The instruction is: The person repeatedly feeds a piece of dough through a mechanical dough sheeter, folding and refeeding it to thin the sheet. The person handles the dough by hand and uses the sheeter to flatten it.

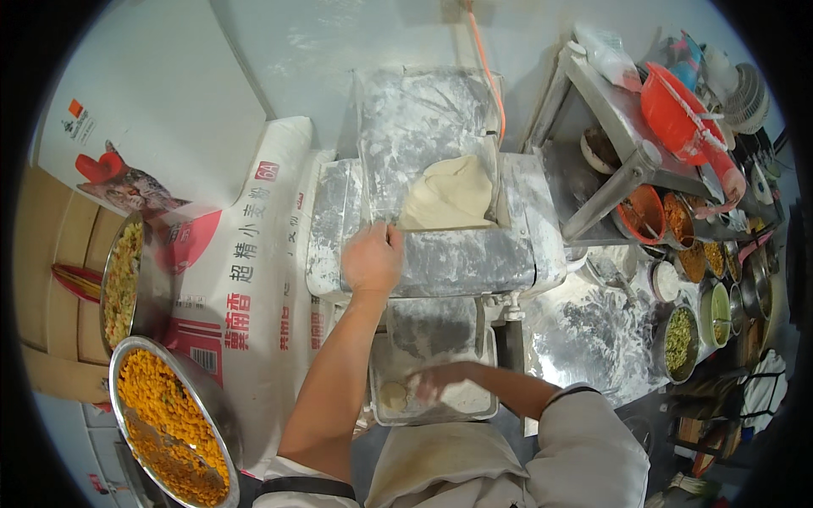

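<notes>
My left hand (373, 257) rests, fingers curled, on the near left edge of the hopper of a floured metal dough machine (457, 260); whether it grips the edge is hidden. A folded sheet of pale dough (451, 193) lies in the hopper, to the right of that hand. Lower down, my right hand (438, 384), blurred, is over a shallow tray (438, 420) below the machine. A small round piece of dough (393, 395) lies in the tray just left of its fingers, with white flour (467, 397) to the right. What the right hand holds, if anything, is unclear.
Flour sacks (254, 254) and steel bowls of corn (174, 419) and diced vegetables (124, 286) stand left. At right are a floured metal table (571, 336), a bowl of chopped greens (678, 343) and a metal shelf (610, 89) with a red basin (676, 114). An orange cord (486, 57) hangs behind.
</notes>
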{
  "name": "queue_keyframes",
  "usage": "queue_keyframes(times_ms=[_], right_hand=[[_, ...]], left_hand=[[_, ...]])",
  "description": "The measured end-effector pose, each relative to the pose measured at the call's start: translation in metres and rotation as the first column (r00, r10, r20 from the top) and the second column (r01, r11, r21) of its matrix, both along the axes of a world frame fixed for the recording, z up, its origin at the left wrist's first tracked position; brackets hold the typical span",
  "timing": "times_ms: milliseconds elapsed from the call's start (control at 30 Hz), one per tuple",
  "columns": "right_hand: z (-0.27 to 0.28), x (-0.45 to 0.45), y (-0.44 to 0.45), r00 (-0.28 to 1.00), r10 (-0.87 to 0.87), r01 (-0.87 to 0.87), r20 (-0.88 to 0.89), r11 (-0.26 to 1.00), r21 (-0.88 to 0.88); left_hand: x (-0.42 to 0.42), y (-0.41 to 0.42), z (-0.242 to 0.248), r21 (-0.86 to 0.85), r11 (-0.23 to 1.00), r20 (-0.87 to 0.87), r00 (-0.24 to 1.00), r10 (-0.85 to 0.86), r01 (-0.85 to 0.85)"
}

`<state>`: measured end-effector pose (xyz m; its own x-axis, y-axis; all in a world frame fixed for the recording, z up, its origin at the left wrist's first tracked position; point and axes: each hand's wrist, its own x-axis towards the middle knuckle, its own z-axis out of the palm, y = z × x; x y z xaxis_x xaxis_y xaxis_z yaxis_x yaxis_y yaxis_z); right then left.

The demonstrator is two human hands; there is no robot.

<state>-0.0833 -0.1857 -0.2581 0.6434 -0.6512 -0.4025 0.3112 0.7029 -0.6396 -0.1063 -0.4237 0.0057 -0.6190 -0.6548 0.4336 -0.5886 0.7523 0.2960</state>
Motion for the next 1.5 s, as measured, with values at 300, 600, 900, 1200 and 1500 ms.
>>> queue_keyframes(times_ms=[300, 600, 900, 1200, 1500], right_hand=[[-0.03, -0.099, -0.049, -0.336, -0.694, 0.817, 0.636, 0.122, 0.564], [0.062, -0.087, -0.015, -0.215, -0.915, 0.873, 0.342, -0.023, 0.488], [0.085, -0.064, 0.064, 0.036, -0.996, 0.945, 0.083, 0.061, 0.321], [0.103, -0.024, 0.135, 0.287, -0.92, 0.956, -0.265, 0.293, 0.02], [0.098, 0.022, 0.15, 0.349, -0.851, 0.928, -0.392, 0.257, 0.269]], left_hand=[[-0.002, 0.004, 0.0, -0.047, 0.999, 0.039, 0.999, 0.005, -0.003], [-0.028, 0.017, 0.005, 0.023, 0.999, 0.027, 0.999, -0.033, 0.033], [-0.022, 0.018, 0.01, 0.014, 1.0, 0.072, 0.997, 0.0, -0.001], [-0.019, 0.019, 0.006, 0.018, 1.0, 0.061, 0.998, -0.015, 0.014], [-0.015, 0.015, 0.005, 0.025, 1.0, 0.049, 0.999, -0.013, 0.012]])
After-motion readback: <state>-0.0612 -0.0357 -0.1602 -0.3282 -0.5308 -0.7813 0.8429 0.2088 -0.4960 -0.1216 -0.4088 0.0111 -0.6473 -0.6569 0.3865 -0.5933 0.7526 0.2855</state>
